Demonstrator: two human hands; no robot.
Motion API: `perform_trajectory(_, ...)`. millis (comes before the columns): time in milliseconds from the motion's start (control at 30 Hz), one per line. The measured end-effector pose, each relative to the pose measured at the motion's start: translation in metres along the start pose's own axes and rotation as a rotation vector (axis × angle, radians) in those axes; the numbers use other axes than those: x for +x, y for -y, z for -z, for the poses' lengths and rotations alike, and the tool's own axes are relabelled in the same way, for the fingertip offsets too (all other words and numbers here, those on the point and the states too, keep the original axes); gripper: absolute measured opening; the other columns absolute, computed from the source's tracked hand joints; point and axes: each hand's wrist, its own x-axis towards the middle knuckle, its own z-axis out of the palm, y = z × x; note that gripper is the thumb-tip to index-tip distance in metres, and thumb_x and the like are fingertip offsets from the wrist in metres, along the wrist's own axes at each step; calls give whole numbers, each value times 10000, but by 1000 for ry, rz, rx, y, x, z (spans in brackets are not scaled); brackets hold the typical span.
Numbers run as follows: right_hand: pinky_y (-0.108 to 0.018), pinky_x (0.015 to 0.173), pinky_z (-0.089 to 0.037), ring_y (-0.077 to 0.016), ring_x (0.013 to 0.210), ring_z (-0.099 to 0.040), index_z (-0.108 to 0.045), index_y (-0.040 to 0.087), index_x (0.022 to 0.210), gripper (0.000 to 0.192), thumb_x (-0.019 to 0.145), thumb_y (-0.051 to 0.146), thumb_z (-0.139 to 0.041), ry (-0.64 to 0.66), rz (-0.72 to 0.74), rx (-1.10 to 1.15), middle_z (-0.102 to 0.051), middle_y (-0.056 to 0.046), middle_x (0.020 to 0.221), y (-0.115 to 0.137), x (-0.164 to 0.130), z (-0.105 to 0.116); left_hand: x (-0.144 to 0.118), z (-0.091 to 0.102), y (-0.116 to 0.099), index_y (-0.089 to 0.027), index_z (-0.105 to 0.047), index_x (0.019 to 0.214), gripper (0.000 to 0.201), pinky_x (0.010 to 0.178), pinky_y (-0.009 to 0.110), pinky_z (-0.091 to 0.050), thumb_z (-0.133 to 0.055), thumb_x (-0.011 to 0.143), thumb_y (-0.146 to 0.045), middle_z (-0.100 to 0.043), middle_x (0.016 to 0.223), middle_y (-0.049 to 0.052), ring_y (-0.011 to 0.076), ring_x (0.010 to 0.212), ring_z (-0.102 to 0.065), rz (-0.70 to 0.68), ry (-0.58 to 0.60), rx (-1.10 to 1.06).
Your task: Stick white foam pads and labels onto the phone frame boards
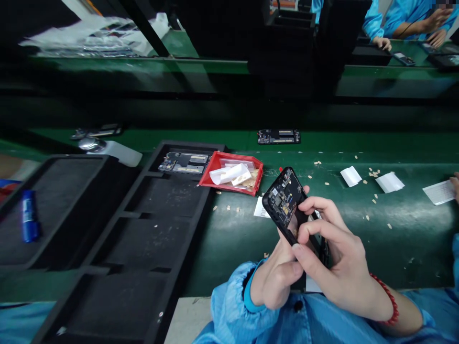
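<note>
Black phone body, its circuitry exposed, sits tilted between both hands. Behind it, the left hand grips it, most fingers hidden, so I cannot tell their spread. Over its near edge, the right hand curls, thumb and forefinger tips close together; whether they pinch something small, I cannot tell. From the phone body, a red bin lies at ten o'clock, another circuit-bearing unit at twelve, white slips at two.
</note>
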Motion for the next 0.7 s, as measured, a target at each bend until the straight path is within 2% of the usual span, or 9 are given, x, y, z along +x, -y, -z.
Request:
perform_trajectory(100, -319, 947, -539, -176, 1062, -614, -634, 211, 829, 91, 846, 149, -697, -3, 17, 16, -569, -62, 1155, -3, 2, 2, -3, 0, 5, -310, -103, 1618, 890, 1239, 564, -227, -529, 858, -489, -118, 1706, -7, 425, 1559, -47, 2, -37, -27)
perform_trajectory(200, -359, 965, -541, -202, 1099, -613, -667, 218, 854, 69, 859, 152, -689, 43, 15, 83, -586, -75, 1189, -7, 4, 8, -3, 3, 8, -331, -113, 1618, 850, 1268, 528, -163, -523, 888, -477, -70, 1710, -52, 381, 1572, 10, -62, -81, -15)
perform_trajectory(333, -413, 955, -554, -246, 1133, -617, -703, 220, 861, 77, 849, 145, -693, 80, 0, 115, -609, -97, 1214, -9, 6, 15, 3, 4, 6, -336, -111, 1619, 837, 1275, 545, -111, -522, 908, -501, -130, 1705, -46, 352, 1577, 57, -125, 27, 31)
perform_trajectory(400, -417, 947, -557, -246, 1110, -629, -698, 216, 807, 88, 829, 132, -705, 53, 10, 78, -623, -96, 1192, -8, 8, 17, 5, 1, 3, -320, -154, 1617, 817, 1279, 549, -74, -523, 906, -477, -147, 1704, -45, 347, 1578, 68, -124, 17, 20)
perform_trajectory(467, -411, 955, -553, -241, 1107, -632, -687, 212, 776, 113, 808, 105, -706, 31, 38, 34, -624, -93, 1197, -7, 9, 17, 6, -3, 0, -313, -188, 1613, 785, 1282, 539, -15, -518, 909, -415, -150, 1705, -53, 336, 1579, 74, -134, -42, 16)
perform_trajectory(533, -395, 950, -554, -229, 1096, -635, -680, 208, 770, 135, 795, 76, -699, 9, 65, -5, -617, -92, 1210, -7, 9, 16, 5, -4, -3, -311, -174, 1616, 790, 1279, 532, 28, -519, 907, -350, -152, 1706, -53, 329, 1580, 73, -143, -66, 39)
perform_trajectory(700, -380, 943, -557, -226, 1118, -633, -691, 211, 794, 132, 809, 80, -696, 5, 52, 26, -621, -86, 1214, -13, 8, 14, 7, 2, -8, -305, -159, 1619, 808, 1284, 520, 0, -527, 901, -315, -177, 1702, -51, 328, 1583, 39, -123, -1, 44)
